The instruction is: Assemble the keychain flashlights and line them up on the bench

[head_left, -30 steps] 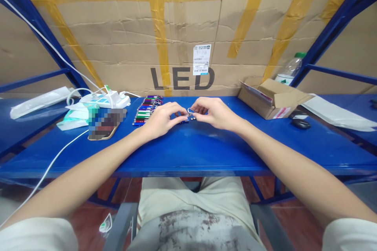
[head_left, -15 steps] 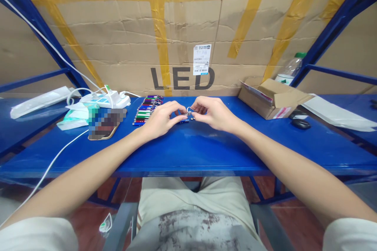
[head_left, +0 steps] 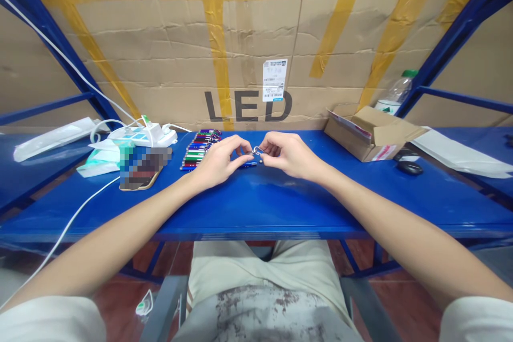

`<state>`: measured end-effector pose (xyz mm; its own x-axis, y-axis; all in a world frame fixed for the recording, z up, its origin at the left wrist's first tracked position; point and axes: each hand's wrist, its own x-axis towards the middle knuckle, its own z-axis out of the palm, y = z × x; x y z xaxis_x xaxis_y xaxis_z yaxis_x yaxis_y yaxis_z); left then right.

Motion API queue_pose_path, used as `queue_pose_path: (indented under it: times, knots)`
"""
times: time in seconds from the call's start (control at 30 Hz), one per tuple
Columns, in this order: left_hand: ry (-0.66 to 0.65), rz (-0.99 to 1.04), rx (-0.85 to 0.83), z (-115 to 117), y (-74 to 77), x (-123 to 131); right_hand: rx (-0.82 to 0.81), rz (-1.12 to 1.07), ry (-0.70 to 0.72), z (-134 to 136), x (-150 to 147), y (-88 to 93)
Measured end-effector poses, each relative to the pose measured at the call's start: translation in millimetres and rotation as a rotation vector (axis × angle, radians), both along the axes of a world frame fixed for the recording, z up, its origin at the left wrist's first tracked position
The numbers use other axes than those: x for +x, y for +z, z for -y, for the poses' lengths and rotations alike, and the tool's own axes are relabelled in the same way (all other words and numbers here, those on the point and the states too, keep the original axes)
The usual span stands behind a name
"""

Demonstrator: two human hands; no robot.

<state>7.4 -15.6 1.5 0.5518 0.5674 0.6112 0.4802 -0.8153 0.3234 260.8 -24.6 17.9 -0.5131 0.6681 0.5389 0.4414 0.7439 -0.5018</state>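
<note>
My right hand (head_left: 286,156) pinches a small silver carabiner clip (head_left: 257,150) between thumb and fingers, with its curved end toward the left. My left hand (head_left: 222,159) is closed in a pinch at the clip's left end; whatever sits between its fingertips is too small to make out. Below the fingertips, a blue metal tube (head_left: 251,163) lies on the table, partly hidden by the left hand. Left of that hand is a row of slim tubes (head_left: 194,153) in red, green, blue and purple, with silver ends and clips. A tiny shiny piece shows by my right thumb.
On the blue table (head_left: 256,208), a phone (head_left: 146,171), a face mask (head_left: 102,157) and a white power strip (head_left: 148,133) lie left. An open cardboard box (head_left: 371,133), a black mouse (head_left: 409,168) and a bottle (head_left: 396,91) stand right. A large carton (head_left: 168,64) walls the back.
The silver clip has turned slightly between the fingertips and shows more of its length. Both hands have stayed nearly in place.
</note>
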Motion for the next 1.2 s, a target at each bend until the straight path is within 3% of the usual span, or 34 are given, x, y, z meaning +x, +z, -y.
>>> queue_pose_path:
  times: [0.6,1.2]
  knots:
    - [0.019,-0.063,0.047,0,0.1,1,-0.033,0.124,0.062,-11,14,3.1]
    - [0.024,-0.140,0.044,-7,-3.8,-3,0.115,0.151,0.059,-20,21,4.1]
